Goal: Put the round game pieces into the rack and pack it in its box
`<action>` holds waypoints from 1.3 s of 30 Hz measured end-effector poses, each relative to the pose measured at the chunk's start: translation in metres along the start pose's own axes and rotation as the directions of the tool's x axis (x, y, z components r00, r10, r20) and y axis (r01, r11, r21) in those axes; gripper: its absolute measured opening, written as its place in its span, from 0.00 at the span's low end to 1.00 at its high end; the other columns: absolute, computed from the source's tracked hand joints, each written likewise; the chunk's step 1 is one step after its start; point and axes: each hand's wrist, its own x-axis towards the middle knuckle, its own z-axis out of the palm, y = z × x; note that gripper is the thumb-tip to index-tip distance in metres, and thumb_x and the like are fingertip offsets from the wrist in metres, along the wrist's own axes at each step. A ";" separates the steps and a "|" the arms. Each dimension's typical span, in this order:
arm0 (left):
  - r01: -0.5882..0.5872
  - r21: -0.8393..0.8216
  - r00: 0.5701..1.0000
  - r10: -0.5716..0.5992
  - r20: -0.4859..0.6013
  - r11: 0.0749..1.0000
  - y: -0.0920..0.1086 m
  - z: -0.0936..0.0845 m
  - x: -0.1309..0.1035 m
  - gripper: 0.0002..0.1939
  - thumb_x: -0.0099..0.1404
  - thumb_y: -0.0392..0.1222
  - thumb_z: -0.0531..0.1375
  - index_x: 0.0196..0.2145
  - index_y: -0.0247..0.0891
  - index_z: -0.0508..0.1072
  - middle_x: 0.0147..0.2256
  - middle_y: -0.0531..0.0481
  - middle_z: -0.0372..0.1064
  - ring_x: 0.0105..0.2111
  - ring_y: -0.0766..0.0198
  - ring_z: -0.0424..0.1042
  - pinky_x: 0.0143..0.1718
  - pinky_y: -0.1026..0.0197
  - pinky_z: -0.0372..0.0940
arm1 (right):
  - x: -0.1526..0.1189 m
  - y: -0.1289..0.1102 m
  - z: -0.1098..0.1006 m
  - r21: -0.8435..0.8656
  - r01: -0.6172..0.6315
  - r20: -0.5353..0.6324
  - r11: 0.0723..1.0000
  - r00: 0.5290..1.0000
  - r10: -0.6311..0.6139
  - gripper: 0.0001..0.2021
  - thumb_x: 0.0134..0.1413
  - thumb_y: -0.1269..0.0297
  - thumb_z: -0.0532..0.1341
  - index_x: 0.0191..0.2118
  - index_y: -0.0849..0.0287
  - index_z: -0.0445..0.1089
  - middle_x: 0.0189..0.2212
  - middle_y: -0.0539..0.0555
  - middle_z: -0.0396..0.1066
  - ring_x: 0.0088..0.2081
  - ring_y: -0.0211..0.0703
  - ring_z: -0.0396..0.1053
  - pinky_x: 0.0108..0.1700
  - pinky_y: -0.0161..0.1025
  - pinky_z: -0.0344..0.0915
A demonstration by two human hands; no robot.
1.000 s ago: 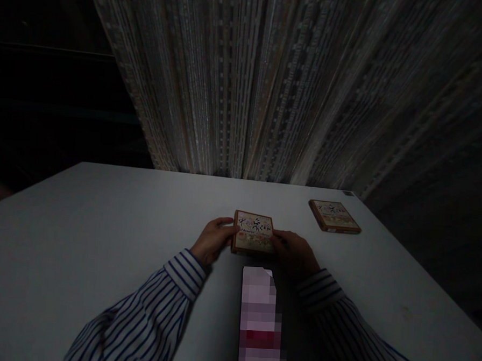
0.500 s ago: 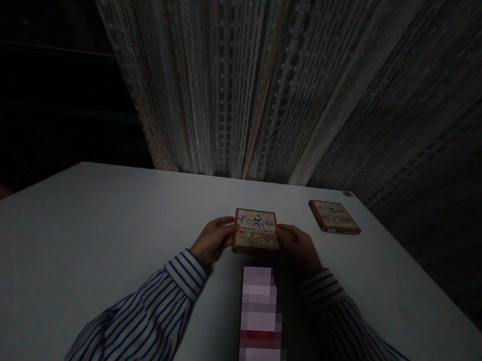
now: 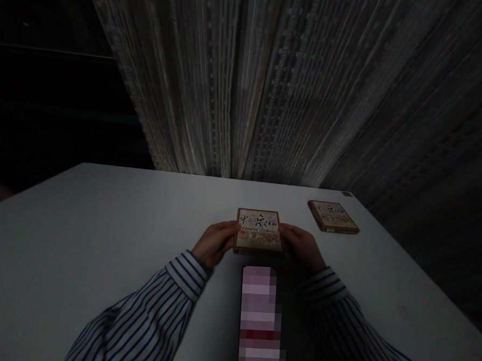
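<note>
Head view looks down in dim light on a pale, flat surface (image 3: 79, 258) with a tall wall of stacked, grey-brown corrugated sheets (image 3: 270, 85) rising behind its far edge. Near the middle of the surface, a flat square box with a brown rim and a cream printed lid bearing dark brush characters (image 3: 259, 231) is gripped from both sides. The left hand (image 3: 214, 242) closes on the box's left edge, thumb on top near the rim and fingers curled beneath or against the side. The right hand (image 3: 303, 246) closes on the right edge in the same way, thumb lying along the lid's border; it sits in deeper shadow and its fingers are hard to make out. Whether the box rests on the surface or is raised just clear of it cannot be told. Both forearms wear white sleeves with dark blue stripes (image 3: 157, 305), reaching in from the near edge. Between the forearms, just nearer than the box, stands a blurred pinkish patch. A second flat square box of the same brown-rimmed printed kind (image 3: 333, 216) lies flat near the far right corner, well apart from either hand and touched by neither.
</note>
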 end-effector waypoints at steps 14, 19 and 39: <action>0.074 0.095 0.997 -0.075 0.004 0.993 0.001 0.000 -0.004 0.11 0.61 0.32 0.55 0.40 0.24 0.72 0.37 0.34 0.73 0.34 0.59 0.75 0.38 0.62 0.69 | -0.004 -0.005 0.002 0.212 -0.087 0.030 0.973 0.996 0.082 0.12 0.31 0.64 0.67 0.28 0.60 0.73 0.22 0.49 0.74 0.25 0.39 0.69 0.28 0.35 0.66; 0.115 0.149 0.993 -0.112 -0.023 0.982 0.002 0.000 -0.006 0.15 0.60 0.37 0.57 0.44 0.28 0.70 0.38 0.36 0.73 0.32 0.59 0.75 0.34 0.61 0.70 | -0.003 -0.004 0.001 0.233 -0.089 0.042 0.968 0.996 0.082 0.12 0.31 0.64 0.67 0.29 0.61 0.73 0.24 0.50 0.75 0.26 0.40 0.70 0.29 0.36 0.67; 0.079 0.143 0.996 -0.072 -0.052 0.987 0.004 0.004 -0.011 0.11 0.57 0.34 0.57 0.38 0.27 0.72 0.33 0.37 0.75 0.29 0.60 0.75 0.28 0.64 0.70 | -0.007 -0.006 0.006 0.173 -0.049 -0.008 0.984 0.999 0.051 0.11 0.32 0.63 0.66 0.27 0.59 0.72 0.24 0.52 0.75 0.29 0.45 0.71 0.31 0.40 0.68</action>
